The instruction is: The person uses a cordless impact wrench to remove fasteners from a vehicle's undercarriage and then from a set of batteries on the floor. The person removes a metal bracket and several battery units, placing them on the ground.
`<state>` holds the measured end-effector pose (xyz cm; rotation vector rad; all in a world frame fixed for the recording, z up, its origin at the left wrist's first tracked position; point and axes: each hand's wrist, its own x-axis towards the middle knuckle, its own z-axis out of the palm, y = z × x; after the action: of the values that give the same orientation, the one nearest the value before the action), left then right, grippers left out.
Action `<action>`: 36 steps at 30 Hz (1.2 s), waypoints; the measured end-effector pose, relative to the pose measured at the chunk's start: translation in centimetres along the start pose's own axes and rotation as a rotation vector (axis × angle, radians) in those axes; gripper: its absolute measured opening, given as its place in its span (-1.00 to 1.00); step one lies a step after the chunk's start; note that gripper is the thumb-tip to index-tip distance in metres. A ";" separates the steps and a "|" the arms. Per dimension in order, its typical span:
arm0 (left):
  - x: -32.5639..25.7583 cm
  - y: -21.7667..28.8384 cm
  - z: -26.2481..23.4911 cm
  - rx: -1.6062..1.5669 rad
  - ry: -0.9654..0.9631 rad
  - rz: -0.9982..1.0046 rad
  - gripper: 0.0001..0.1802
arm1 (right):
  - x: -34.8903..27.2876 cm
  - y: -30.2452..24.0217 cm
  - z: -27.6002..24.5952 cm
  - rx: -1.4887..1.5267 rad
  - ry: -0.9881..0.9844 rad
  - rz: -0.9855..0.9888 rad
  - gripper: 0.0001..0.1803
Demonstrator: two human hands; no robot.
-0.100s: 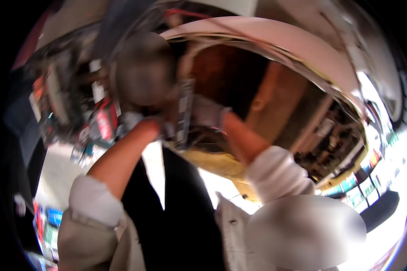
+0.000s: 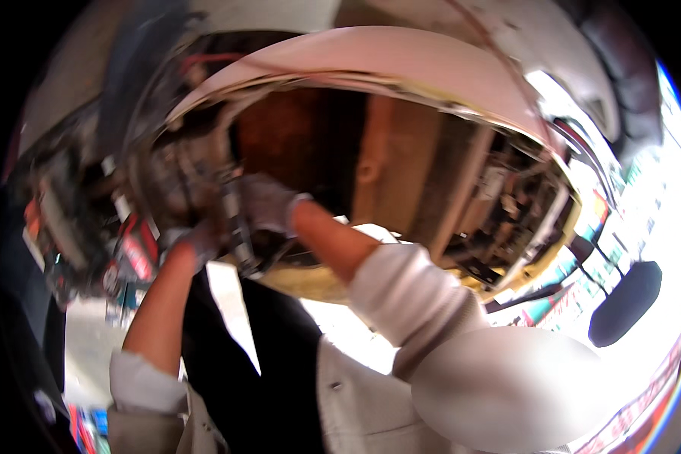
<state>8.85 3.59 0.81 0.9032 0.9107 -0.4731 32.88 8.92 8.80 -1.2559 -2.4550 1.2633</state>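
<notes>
Both my hands wear greyish gloves and reach into the left end of a large oval opening in a vehicle body. My right hand [image 2: 271, 203] is beside the upper part of a narrow dark metal strip [image 2: 238, 227]; its fingers point left and are smeared by motion. Lower and to the left, my left hand [image 2: 203, 240] is near the same strip, its fingers lost among dark parts. Whether either hand grips the strip, I cannot tell. A pale pinkish curved panel [image 2: 386, 57] arches over the opening.
Inside the opening are a brown upright panel [image 2: 397, 163] and cluttered mechanical parts [image 2: 499, 204] at the right. A yellowish rim [image 2: 303, 284] runs along its lower edge. Red-and-black objects [image 2: 138, 246] stand at the left. A dark rounded flat piece [image 2: 626, 303] juts out at the right.
The whole view has swung, so the opening and both my hands appear farther left. The strip looks more tilted. Both hands remain near it.
</notes>
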 end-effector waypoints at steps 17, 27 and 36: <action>-4.4 4.2 0.3 -1.101 0.166 0.211 -0.49 | -1.6 -3.3 -5.1 0.355 -0.098 0.244 -0.73; -8.4 10.4 0.6 0.298 0.381 0.396 -0.58 | -3.6 -6.5 -8.4 0.442 -0.172 0.487 -0.79; -8.4 10.7 1.1 0.345 0.470 0.403 -0.47 | -3.8 -7.5 -10.5 2.294 0.144 0.731 -0.46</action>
<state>12.13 8.49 13.07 1.5175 1.0507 -0.0630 35.21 10.49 21.90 -0.9256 0.5306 2.2639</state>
